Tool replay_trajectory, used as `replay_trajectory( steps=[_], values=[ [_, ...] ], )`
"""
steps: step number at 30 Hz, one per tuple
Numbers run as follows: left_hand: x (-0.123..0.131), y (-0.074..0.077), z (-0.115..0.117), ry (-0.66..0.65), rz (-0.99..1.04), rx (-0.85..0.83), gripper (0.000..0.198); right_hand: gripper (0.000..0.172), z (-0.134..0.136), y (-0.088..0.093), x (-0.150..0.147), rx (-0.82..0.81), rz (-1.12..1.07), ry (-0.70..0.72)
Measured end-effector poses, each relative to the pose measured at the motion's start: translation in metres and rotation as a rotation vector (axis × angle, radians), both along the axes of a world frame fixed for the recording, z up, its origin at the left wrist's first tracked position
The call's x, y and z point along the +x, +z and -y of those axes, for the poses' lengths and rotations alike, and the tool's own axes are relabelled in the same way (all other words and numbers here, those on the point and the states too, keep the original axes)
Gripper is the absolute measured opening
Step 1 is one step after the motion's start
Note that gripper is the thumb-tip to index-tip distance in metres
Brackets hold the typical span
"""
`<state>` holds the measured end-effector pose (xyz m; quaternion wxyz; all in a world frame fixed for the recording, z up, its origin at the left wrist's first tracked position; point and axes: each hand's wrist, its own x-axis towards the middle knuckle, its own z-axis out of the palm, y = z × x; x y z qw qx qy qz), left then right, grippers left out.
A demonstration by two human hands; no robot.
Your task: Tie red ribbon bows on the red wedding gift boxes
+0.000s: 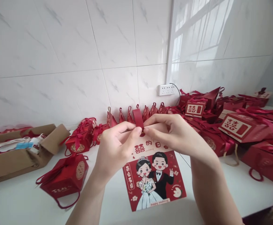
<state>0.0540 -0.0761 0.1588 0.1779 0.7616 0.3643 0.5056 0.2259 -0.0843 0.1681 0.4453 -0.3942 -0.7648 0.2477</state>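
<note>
In the middle of the head view hangs a red and white gift bag (pixel 158 184) printed with a cartoon bride and groom. A red ribbon loop (pixel 138 117) rises from its top edge. My left hand (pixel 119 145) pinches the base of this loop from the left side. From the right, my right hand (pixel 174 132) closes on the same spot, thumb and fingers together. The fingertips of both hands nearly meet there. Part of the bag's upper edge is hidden behind my fingers.
An open cardboard box (pixel 17 159) with papers stands at the left. A red box with ribbon (pixel 65 176) sits near my left forearm. Several red gift boxes (pixel 240 126) are piled at the right. Small red pouches line the wall below a power strip (pixel 166 90).
</note>
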Motion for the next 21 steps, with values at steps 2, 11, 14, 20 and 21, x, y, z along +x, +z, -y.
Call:
replay_trajectory(
  steps=[2,11,14,20,21],
  values=[
    [0.0007,-0.0008,0.0005,-0.009,-0.005,0.042,0.019,0.018,0.0005,0.0001,0.0007,-0.012,0.024,-0.010],
    [0.0007,0.0005,0.0016,-0.028,-0.027,0.102,0.020,0.021,0.0025,-0.0009,0.0031,-0.032,0.047,0.020],
    [-0.0012,0.0012,0.0018,-0.052,-0.043,0.140,0.020,0.019,0.0056,-0.0008,0.0016,-0.007,0.054,0.018],
    [-0.0047,0.0018,-0.0001,-0.170,-0.028,-0.021,0.021,0.019,0.0080,-0.0001,0.0011,-0.003,0.063,-0.017],
    [-0.0053,0.0021,-0.0004,-0.182,-0.032,-0.067,0.021,0.020,0.0083,0.0000,0.0009,-0.006,0.063,-0.028]
  ],
)
